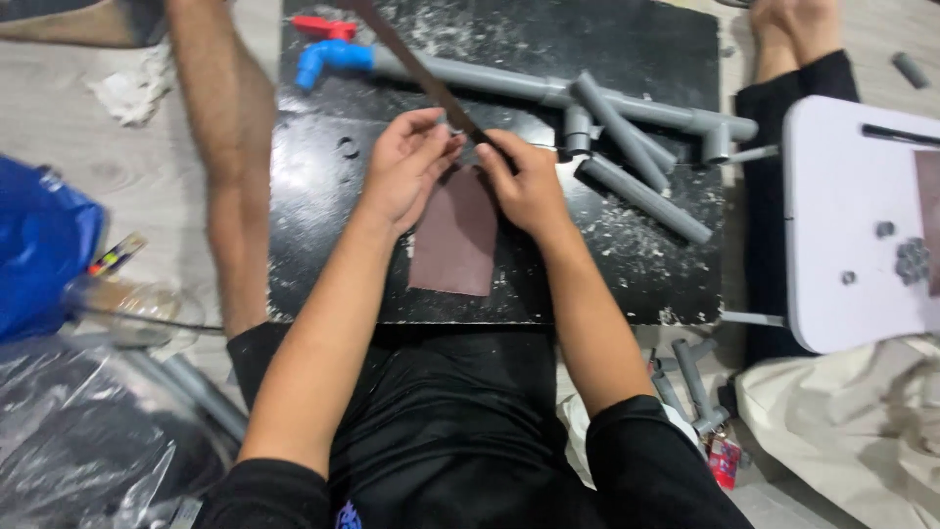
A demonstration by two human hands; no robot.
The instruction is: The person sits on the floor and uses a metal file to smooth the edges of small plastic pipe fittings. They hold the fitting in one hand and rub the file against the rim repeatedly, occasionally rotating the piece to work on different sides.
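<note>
Both hands meet over the black table [323,264]: the left hand [406,167] and right hand [524,181] pinch a small grey ring [456,127] at the top edge of a brown sandpaper sheet [455,235]. A thin blade [421,73] runs diagonally above them. Grey pipes [641,196] lie to the right.

The board [627,255] is black and glossy, with pale dust and scratches on it. The sheet [455,240] looks like matt brown sandpaper, rough. The grey pipes [641,196] are smooth matt plastic; the tap [328,61] is shiny blue plastic. The blade [416,69] looks like dull dark metal. The bag [69,431] is clear, crinkled glossy plastic film. The floor [137,176] looks like pale wood.
</note>
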